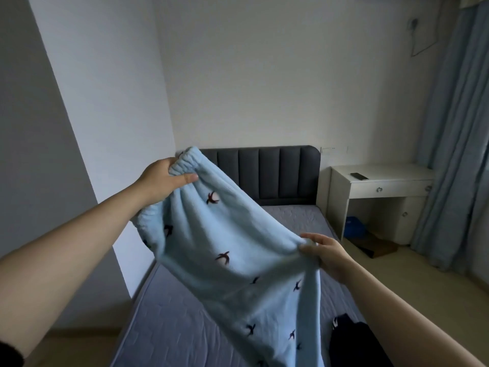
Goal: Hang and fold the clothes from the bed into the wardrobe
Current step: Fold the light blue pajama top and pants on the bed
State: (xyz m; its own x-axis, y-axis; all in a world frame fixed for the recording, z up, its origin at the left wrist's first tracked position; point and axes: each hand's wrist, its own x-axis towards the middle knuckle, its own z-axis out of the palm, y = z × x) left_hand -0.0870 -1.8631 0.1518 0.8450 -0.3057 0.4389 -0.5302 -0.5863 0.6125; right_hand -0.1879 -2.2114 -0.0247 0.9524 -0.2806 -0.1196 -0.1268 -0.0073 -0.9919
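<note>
A home bedroom: a bed point(185, 321) with padded headboard point(267, 173), desk point(381, 178), curtains point(455, 144).

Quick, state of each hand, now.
Left hand: closed, gripping the pants at the waistband.
Right hand: closed, gripping the pants lower down.

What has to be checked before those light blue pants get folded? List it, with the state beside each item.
1. Grip of the left hand on the elastic waistband: ok.
2. Pinch of the right hand on the light blue pants lower down: ok.
3. Fabric flat between the hands: not ok, it sags and bunches.
4. Pant legs clear of the bed: cannot tell, the lower end runs out of view.
5. Bare mattress to lay them on: ok, though a dark garment lies at its near right side.
6. Wardrobe within reach: cannot tell, it is not in view.
</note>
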